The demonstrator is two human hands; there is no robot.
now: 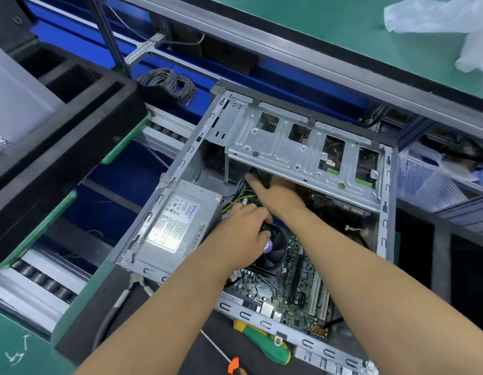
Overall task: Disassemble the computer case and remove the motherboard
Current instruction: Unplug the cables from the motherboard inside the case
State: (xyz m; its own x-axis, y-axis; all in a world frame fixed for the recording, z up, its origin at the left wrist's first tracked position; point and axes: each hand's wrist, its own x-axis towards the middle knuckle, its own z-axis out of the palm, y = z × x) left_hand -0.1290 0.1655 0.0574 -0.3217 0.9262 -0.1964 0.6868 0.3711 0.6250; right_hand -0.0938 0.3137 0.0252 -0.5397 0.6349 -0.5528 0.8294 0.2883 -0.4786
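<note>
The grey computer case [385,212] lies open on its side, drive cage [283,147] at the far end. The power supply [178,226] fills its left part. The green motherboard [264,289] lies on the case floor with a black CPU fan [278,253] on it. My left hand [240,234] sits on the fan's upper left corner, thumb and curled fingers pinching its edge. My right hand [275,194] reaches under the drive cage, index finger stretched toward the coloured cables [239,194]; its other fingertips are hidden by the cage.
A green and yellow screwdriver [264,343] and an orange-handled tool [233,365] lie on the black mat in front of the case. A black foam tray [72,136] stands at left over a roller conveyor [42,280]. A grey wire coil [167,85] lies behind.
</note>
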